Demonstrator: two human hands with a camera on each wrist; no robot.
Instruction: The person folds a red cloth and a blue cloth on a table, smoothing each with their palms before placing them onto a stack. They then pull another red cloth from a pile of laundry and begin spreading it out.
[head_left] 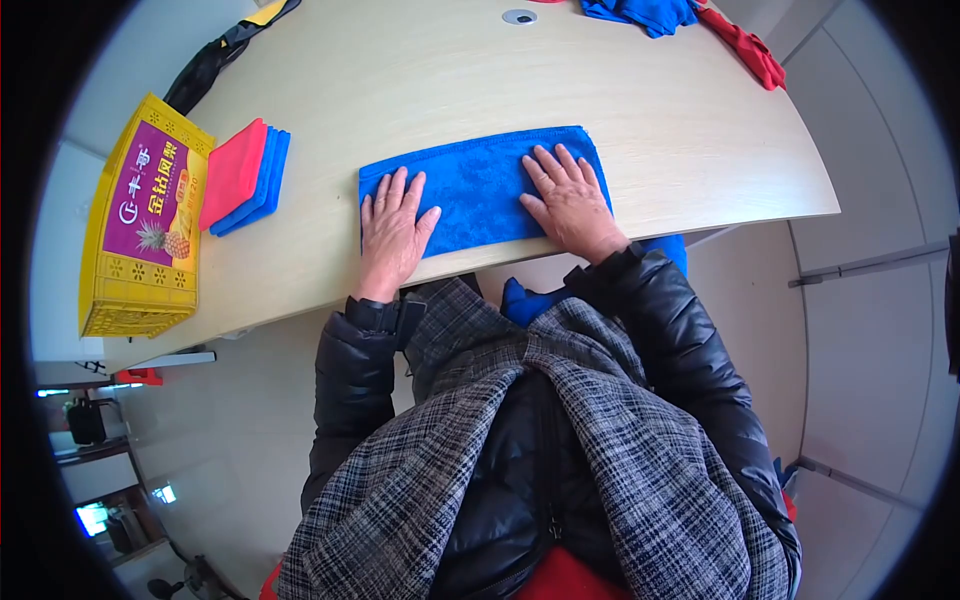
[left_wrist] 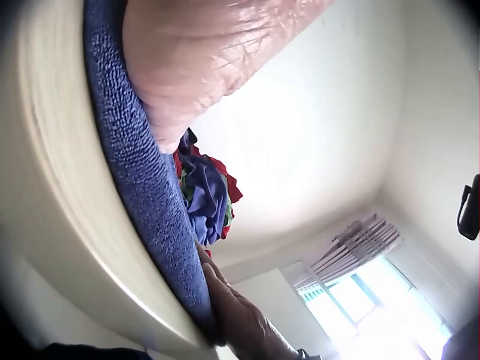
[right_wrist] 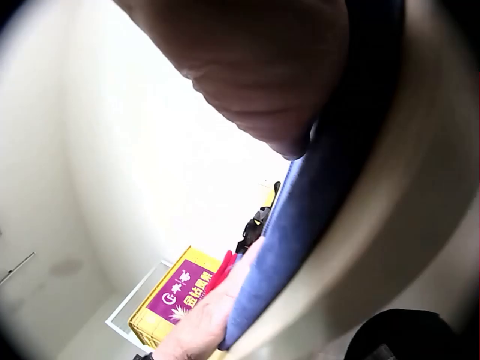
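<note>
A blue towel [head_left: 475,190] lies as a wide flat rectangle along the table's near edge. My left hand [head_left: 393,228] rests palm down on its left end, fingers straight and pointing away from me. On the right end lies my right hand [head_left: 573,203], also flat, its fingers extended toward the far side. In the left wrist view the terry pile of the towel [left_wrist: 142,172] shows beneath the heel of the hand. The right wrist view has the towel [right_wrist: 281,247] under the shaded palm, with the left hand [right_wrist: 202,322] beyond.
A yellow crate [head_left: 105,250] with a pineapple label stands at the table's left edge. Beside it are folded red and blue cloths [head_left: 240,180]. Crumpled blue cloth [head_left: 640,12] and red cloth [head_left: 745,50] lie at the far right. A round grommet [head_left: 520,17] sits in the tabletop.
</note>
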